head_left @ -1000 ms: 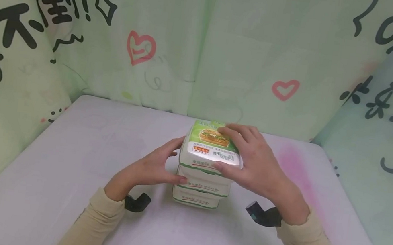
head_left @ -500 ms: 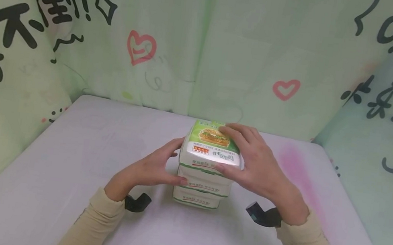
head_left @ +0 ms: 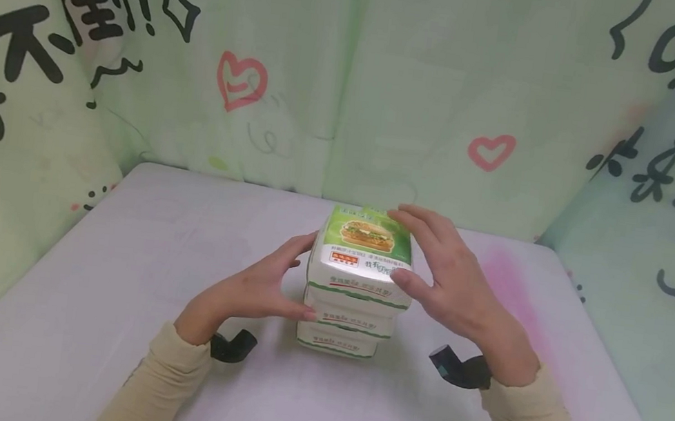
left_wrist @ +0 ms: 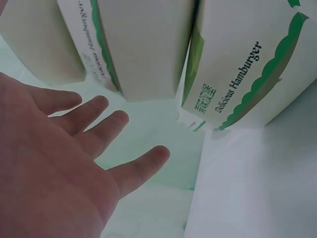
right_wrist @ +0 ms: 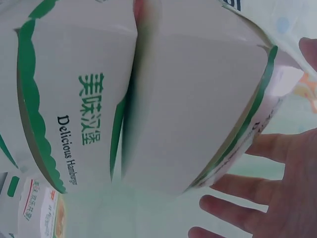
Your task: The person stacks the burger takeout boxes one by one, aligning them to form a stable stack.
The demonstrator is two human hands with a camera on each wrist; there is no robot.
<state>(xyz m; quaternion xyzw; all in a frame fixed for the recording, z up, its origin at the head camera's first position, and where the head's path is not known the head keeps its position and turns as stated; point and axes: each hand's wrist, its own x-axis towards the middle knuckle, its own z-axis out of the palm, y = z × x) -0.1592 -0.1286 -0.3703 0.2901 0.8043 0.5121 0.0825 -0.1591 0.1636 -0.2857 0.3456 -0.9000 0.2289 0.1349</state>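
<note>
Three white-and-green hamburger boxes are stacked slightly unevenly: a top box point(head_left: 366, 234) with a burger picture, a middle box point(head_left: 356, 320) and a bottom box point(head_left: 335, 343). Left of the stack is my left hand point(head_left: 260, 285), its thumb tip over the middle box's front edge. Its fingers point(left_wrist: 136, 171) look straight and spread in the left wrist view. My right hand point(head_left: 460, 287) lies along the top box's right side, fingers spread and thumb over the front corner; whether it touches cannot be told. The right wrist view shows its fingers point(right_wrist: 242, 186) beside the box.
The boxes stand on a pale tabletop point(head_left: 109, 351). Green printed curtains point(head_left: 388, 91) enclose its back and sides. At the lower left of the right wrist view, part of another hamburger box point(right_wrist: 39, 206) shows. Black curved pieces point(head_left: 234, 346) sit at both wrists.
My right hand has loosened from the top box and shifted slightly right, uncovering more of its lid and front. The left hand has barely moved, and the stack stands as before.
</note>
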